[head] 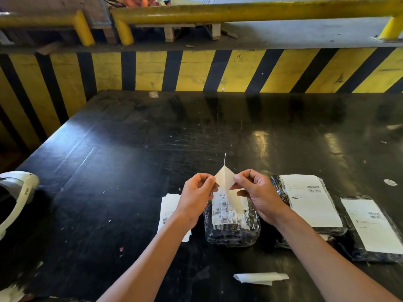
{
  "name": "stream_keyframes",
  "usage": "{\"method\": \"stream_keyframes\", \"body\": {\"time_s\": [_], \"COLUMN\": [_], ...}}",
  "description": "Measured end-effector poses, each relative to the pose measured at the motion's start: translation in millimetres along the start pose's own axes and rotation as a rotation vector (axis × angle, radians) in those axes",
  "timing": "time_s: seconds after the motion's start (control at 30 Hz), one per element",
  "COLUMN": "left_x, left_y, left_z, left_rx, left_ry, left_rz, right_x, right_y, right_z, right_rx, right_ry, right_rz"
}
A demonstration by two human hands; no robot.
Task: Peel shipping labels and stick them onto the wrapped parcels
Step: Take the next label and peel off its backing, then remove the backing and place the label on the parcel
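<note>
a shipping label [225,180] is held up above a black table [130,162], pinched at one side by the left hand [197,192] and at the other by the right hand [257,192], its layers parted into a peak. directly beneath lies a wrapped parcel [232,227]. two labelled parcels [314,203] are set to the right, loose labels [169,209] to the left.

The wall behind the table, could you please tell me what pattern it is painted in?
Slanted yellow and black hazard stripes on the wall, clearest in the head view.
</note>
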State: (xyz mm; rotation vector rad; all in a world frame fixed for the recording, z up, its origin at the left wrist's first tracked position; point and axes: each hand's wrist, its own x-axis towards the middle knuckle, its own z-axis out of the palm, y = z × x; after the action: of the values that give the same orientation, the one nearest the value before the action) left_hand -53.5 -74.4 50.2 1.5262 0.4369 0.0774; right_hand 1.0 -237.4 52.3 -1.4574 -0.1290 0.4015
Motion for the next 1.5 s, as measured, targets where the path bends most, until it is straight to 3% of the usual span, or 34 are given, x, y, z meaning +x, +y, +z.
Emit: {"method": "stream_keyframes", "body": {"time_s": [0.43, 1.03, 1.13, 1.23, 1.37, 1.5], "left_x": [11.7, 23.1, 22.8, 21.6, 18.6, 12.1], "left_y": [-24.9, -24.4, -22.1, -16.1, -4.5, 1.5], "left_z": [-45.5, -112.3, -119.9, -121.3, -112.1, -98.7], "left_rx": [-0.366, -0.714, -0.678, -0.635, -0.562, -0.531], "left_ry": [0.173, 0.301, 0.284, 0.246, 0.183, 0.122], "left_rz": [-0.322, -0.307, -0.239, -0.168, -0.101, -0.077], "right_x": [5.7, 14.0, 8.6, -1.2, -22.2, -41.9], "right_y": [20.4, 19.0, 3.8, -14.4, -27.0, -0.6], "right_z": [-8.5, -41.7, -46.8, -39.6, -21.0, -11.1], "right_rx": [-0.028, 0.258, 0.315, 0.248, -0.117, -0.508], "right_ry": [0.362, 0.816, 0.736, 0.536, 0.102, -0.279], "right_rz": [-0.027, -0.034, -0.075, -0.14, -0.164, -0.035]}}
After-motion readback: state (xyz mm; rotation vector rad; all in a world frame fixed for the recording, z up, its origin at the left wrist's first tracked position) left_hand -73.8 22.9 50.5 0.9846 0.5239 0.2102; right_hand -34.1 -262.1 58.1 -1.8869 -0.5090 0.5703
